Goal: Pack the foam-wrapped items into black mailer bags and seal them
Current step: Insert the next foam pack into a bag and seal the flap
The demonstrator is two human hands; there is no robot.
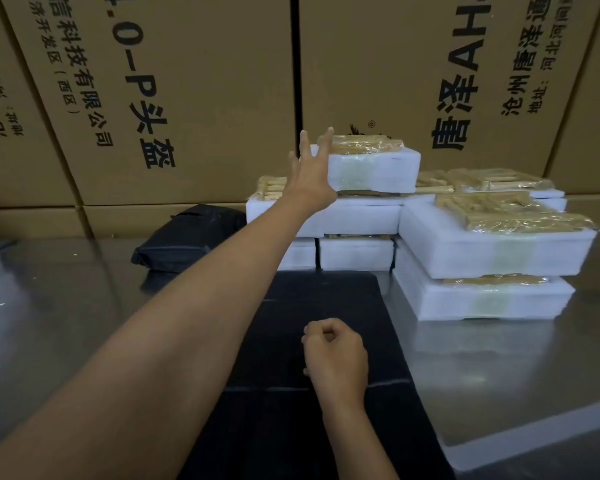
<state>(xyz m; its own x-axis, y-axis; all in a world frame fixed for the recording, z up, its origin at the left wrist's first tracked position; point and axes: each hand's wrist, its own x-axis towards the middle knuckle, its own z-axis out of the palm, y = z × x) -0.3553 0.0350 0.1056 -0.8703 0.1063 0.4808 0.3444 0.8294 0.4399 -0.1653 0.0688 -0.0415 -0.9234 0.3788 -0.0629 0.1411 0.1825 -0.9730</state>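
On the steel counter (84, 306) in front of you, your left hand (310, 171) reaches with fingers spread and straight toward the top foam-wrapped item (371, 168), holding nothing yet, close at its left end though I cannot tell if it touches; your right hand (335, 351) rests on the flat black mailer bags (326, 296), fingers curled, and whether they pinch the bag's film I cannot tell. To take this step well, get your fingers over the near left edge of that top block and lift it straight up; it sits on a lower layer and looks light, so dragging it sideways would likely shift the blocks beneath; keep your right hand pinning the bags so the mouth is ready. Counting: I make out about eight white foam blocks in the stack against the cardboard cartons (187, 98), some half hidden, so the count is rough; several carry yellowish bundles in clear film; one filled black bag (191, 237) lies to the left of the stack; how many flat bags lie under your hand I cannot tell.
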